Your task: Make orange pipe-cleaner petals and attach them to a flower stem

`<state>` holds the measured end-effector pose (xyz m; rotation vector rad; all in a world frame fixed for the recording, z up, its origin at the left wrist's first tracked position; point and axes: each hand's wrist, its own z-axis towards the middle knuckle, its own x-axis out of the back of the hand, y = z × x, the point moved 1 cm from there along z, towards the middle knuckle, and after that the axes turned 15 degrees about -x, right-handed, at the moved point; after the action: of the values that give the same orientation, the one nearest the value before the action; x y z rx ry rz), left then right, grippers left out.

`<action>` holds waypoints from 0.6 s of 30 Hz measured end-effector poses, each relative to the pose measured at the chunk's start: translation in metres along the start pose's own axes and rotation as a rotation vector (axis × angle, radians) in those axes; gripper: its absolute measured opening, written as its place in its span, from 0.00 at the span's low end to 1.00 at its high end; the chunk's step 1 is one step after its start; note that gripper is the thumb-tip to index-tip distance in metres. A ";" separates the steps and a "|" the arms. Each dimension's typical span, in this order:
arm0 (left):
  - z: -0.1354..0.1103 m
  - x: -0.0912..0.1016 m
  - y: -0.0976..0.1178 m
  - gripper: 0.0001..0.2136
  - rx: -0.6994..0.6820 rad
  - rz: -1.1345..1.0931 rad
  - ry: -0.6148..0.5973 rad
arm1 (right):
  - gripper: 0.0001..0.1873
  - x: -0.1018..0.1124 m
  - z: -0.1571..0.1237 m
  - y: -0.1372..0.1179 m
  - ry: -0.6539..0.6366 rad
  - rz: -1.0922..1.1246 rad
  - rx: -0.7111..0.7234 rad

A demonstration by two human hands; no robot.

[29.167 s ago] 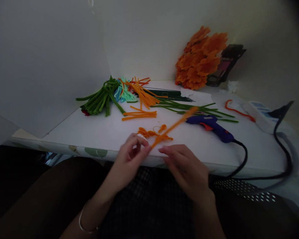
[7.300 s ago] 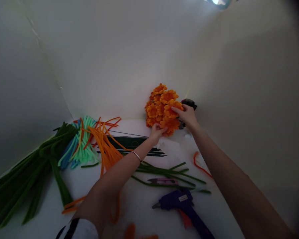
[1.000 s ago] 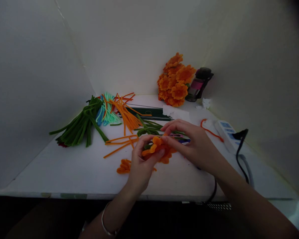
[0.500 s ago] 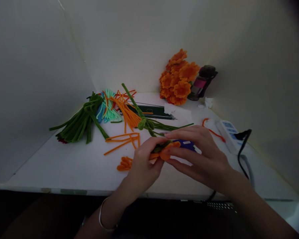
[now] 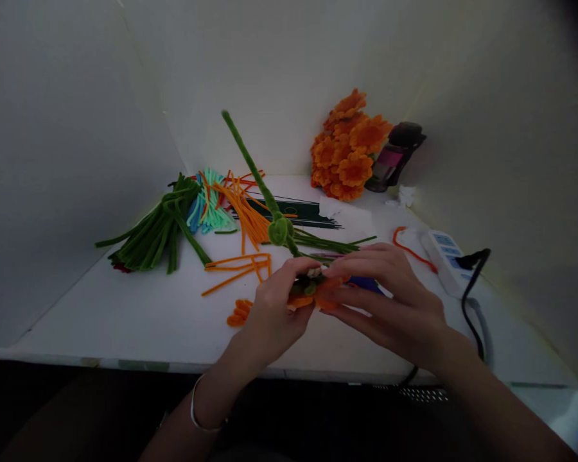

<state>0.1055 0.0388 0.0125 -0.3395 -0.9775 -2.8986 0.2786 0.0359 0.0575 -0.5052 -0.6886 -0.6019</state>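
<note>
My left hand (image 5: 275,308) is closed on an orange pipe-cleaner flower (image 5: 313,296), held head down over the white table (image 5: 125,321). Its green stem (image 5: 255,176) slants up and to the left, with a green curl partway along it. My right hand (image 5: 390,301) pinches the flower's head from the right, fingers pressed to the petals. Most of the flower is hidden between my fingers.
A small folded orange piece (image 5: 238,312) lies left of my hands. Behind are green pipe cleaners (image 5: 154,228), turquoise ones (image 5: 209,208), orange strands (image 5: 243,215), dark wires (image 5: 298,215), a bunch of orange flowers (image 5: 349,151), a dark holder (image 5: 395,157), a power strip (image 5: 443,250) and black cable (image 5: 472,301).
The flower has been turned over: the orange head now points down in my hands and the green stem has swung up higher to the left.
</note>
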 end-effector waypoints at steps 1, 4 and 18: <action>0.000 0.000 0.000 0.23 -0.021 0.012 0.021 | 0.11 0.000 -0.001 -0.001 0.020 -0.022 0.017; -0.001 0.001 0.000 0.24 -0.065 0.037 0.052 | 0.12 -0.001 -0.004 -0.004 0.067 -0.078 0.050; -0.004 0.001 -0.007 0.29 -0.120 0.101 -0.100 | 0.04 0.001 0.014 -0.006 -0.179 0.060 -0.108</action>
<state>0.1029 0.0418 0.0052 -0.5296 -0.7761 -2.8786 0.2693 0.0400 0.0692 -0.6836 -0.8105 -0.5439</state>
